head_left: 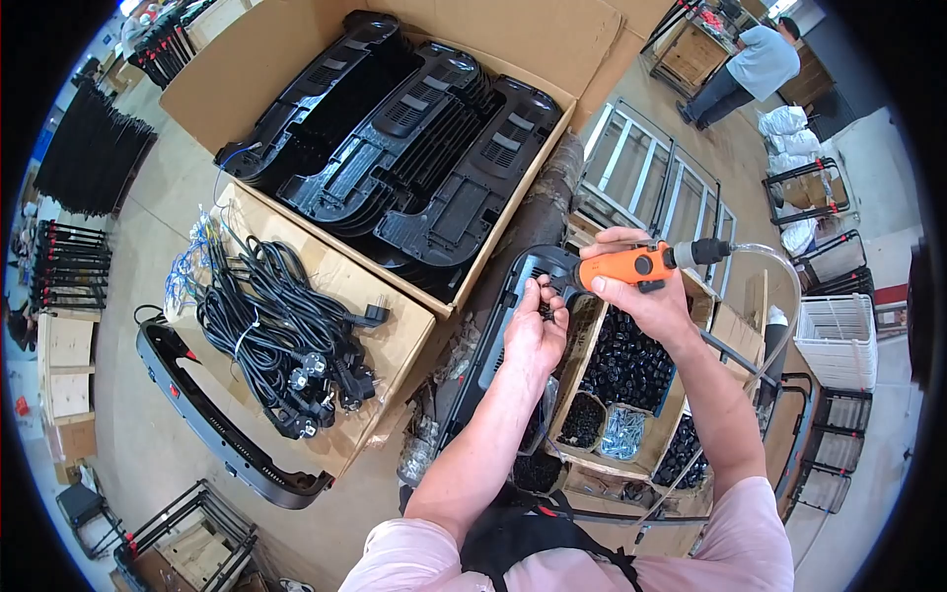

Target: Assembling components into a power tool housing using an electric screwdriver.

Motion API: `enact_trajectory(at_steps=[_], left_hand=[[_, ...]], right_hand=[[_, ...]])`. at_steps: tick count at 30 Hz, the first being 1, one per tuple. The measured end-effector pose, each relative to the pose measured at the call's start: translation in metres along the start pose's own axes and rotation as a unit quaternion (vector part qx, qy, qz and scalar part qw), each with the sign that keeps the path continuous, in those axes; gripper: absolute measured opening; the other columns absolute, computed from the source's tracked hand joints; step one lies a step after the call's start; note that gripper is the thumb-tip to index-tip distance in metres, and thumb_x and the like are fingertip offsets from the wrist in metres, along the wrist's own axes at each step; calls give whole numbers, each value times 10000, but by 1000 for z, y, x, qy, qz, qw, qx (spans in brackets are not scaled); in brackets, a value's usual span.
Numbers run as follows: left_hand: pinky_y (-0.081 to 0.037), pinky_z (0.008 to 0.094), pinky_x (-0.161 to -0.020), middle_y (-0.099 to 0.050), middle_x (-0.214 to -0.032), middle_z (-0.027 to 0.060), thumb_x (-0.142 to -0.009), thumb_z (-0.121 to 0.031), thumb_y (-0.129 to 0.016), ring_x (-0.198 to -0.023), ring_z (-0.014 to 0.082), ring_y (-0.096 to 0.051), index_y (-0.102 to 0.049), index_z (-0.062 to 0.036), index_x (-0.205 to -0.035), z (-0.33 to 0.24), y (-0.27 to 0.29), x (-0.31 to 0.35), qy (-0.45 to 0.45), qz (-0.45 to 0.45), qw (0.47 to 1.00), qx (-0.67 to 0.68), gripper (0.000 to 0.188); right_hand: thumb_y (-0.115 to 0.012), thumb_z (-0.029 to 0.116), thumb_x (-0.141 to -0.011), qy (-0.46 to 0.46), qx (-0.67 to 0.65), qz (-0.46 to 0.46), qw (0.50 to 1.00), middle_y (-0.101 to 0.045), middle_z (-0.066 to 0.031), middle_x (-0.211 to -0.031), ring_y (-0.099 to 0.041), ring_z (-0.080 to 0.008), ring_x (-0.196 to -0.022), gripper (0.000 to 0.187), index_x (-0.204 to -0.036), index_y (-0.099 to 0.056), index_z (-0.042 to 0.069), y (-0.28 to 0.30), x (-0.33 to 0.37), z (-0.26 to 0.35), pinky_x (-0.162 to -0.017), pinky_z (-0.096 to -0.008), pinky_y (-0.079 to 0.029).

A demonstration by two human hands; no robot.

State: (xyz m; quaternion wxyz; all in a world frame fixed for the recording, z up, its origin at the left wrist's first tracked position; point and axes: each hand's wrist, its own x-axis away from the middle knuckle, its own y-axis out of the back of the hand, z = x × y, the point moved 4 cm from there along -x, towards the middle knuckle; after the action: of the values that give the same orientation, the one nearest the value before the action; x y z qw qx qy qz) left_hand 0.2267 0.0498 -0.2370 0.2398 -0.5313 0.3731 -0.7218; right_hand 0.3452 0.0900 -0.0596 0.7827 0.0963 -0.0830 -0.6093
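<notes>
Step in hand, by the look: fastening a small part onto long black moulded plastic panel, lying lengthwise beside the parts tray, just under both hands. Left hand pinching sth small and dark at fingertips against panel's upper end; grip closed, item too small to tell. Right hand clenched round orange-bodied air screwdriver w/ clear hose, tip aimed left at the pinch point. Next move prob calls for bit seated square on the fastener, left fingers holding part steady but clear of the tip.

Counts, near to far: 1 cardboard divided tray on the surface, approx 5 compartments seen, most w/ black small parts, 1 w/ silvery screws. 1 curved black plastic frame on floor. 1 heap of coiled black power cords w/ plugs on cardboard sheet, too tangled to count. 1 big open carton w/ 3 stacks of black housings. 1 other person far off.
</notes>
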Motion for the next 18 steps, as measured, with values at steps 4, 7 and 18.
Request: enact_trajectory(at_steps=[4, 7, 18], left_hand=[[-514, 240, -655, -611, -850, -26, -1115, -320, -577, -742, 109, -573, -662, -105, -1162, -12, 2, 5, 34, 28, 999, -16, 235], [-516, 247, -652, -606, -842, -28, -1112, -324, -583, -737, 115, -573, -658, -115, -1182, -16, -1, 10, 42, 24, 998, -27, 233], [-508, 267, -671, -613, -841, -25, -1107, -316, -587, -748, 128, -567, -656, -101, -1159, -27, 3, 7, 32, 36, 999, -20, 231]], right_hand=[[-843, 121, -873, 5, 15, 8, 1000, -749, -137, -1229, -699, -192, -1137, 563, -1362, -580, 21, -10, -2, 4, -1023, -368, -563], [-837, 107, -874, -8, 18, 8, 1000, -749, -136, -1230, -696, -191, -1142, 557, -1361, -581, 22, -16, -2, 7, -1028, -373, -561], [-811, 63, -878, 12, 36, 17, 999, -748, -140, -1231, -697, -199, -1144, 533, -1355, -582, 3, -32, -5, 10, -1036, -367, -557]])
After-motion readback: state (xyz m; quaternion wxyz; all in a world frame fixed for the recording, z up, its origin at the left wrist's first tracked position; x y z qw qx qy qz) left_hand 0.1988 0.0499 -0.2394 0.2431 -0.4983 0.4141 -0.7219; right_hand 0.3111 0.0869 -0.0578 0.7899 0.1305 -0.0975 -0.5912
